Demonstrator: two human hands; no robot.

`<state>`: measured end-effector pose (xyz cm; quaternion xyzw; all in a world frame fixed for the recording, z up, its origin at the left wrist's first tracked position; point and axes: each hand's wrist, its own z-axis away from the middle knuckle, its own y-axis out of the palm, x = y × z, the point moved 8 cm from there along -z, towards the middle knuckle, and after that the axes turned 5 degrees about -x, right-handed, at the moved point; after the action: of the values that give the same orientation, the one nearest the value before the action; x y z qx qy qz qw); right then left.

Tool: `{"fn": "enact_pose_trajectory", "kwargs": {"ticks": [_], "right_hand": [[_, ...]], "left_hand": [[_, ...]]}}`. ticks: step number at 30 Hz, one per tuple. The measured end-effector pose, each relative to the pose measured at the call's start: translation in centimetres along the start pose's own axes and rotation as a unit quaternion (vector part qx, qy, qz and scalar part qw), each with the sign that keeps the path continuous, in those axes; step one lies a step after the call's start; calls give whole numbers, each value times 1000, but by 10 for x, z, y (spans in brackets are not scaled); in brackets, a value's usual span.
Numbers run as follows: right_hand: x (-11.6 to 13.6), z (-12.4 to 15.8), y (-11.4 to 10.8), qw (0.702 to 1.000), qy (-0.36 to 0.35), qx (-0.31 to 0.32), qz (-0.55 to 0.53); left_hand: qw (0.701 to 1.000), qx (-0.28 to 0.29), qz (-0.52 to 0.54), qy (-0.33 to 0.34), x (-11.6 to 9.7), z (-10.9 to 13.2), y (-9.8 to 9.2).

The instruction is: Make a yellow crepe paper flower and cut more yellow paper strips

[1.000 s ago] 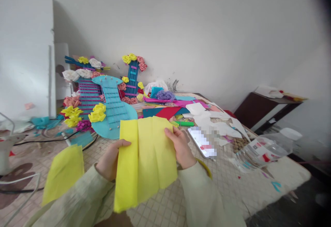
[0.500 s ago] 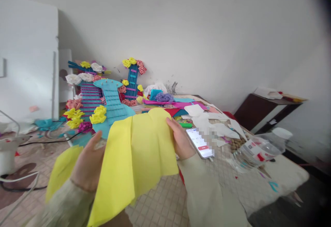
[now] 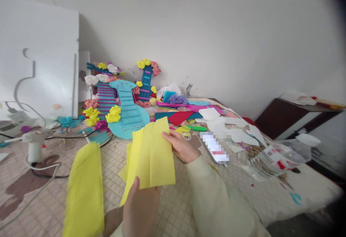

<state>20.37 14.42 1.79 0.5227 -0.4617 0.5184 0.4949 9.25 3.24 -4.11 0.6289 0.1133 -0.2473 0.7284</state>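
A creased piece of yellow crepe paper [image 3: 154, 154] is held up in front of me, its folds running roughly top to bottom. My left hand [image 3: 142, 206] grips its lower edge, thumb in front and the other fingers behind. At the upper right edge my right hand [image 3: 183, 146] pinches the paper. A longer yellow crepe paper strip [image 3: 85, 190] lies on the table to the left of my left hand. Beyond the held paper leans a blue guitar-shaped board [image 3: 127, 107] with strings and yellow paper flowers [image 3: 113, 113] at its side.
A white glue gun [image 3: 35, 147] with its cable stands at the left. Right of my hands are a phone [image 3: 214, 150], a green marker [image 3: 196, 128], white paper scraps [image 3: 216, 125] and a clear plastic bottle [image 3: 281, 159]. More flowered crafts [image 3: 146, 84] stand against the wall.
The yellow paper is now narrower and more upright between my hands. My left hand has moved right and down. The view has swung left, uncovering more of the loose yellow strip.
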Motion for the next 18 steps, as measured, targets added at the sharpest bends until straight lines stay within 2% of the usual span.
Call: {"fn": "enact_pose_trajectory", "kwargs": {"ticks": [3,5,7,8,9,11,13,15,18], "right_hand": [[0,23,-40,990,-7,-58,125],[1,49,-69,973,-33,-101,206],[-9,80,-96,954,-38,-127,269],[-18,95,-109,940,-33,-136,311],[-27,109,-120,906,-38,-144,397],[-48,131,-136,857,-31,-144,493],[-64,142,-143,828,-37,-146,540],[-70,144,-143,812,-42,-157,561],[-66,134,-133,824,-62,-171,537]], "left_hand": [[999,-37,12,2,3,-6,3],[997,-72,11,-12,8,-7,-2],[995,-98,7,-24,12,-6,-7],[994,-102,6,-29,13,-6,-8],[993,-112,3,-33,14,-4,-9],[989,-144,-12,-42,15,-1,-11],[982,-178,-30,-47,14,3,-11],[977,-201,-47,-47,14,7,-10],[974,-211,-61,-51,18,11,-11]]}}
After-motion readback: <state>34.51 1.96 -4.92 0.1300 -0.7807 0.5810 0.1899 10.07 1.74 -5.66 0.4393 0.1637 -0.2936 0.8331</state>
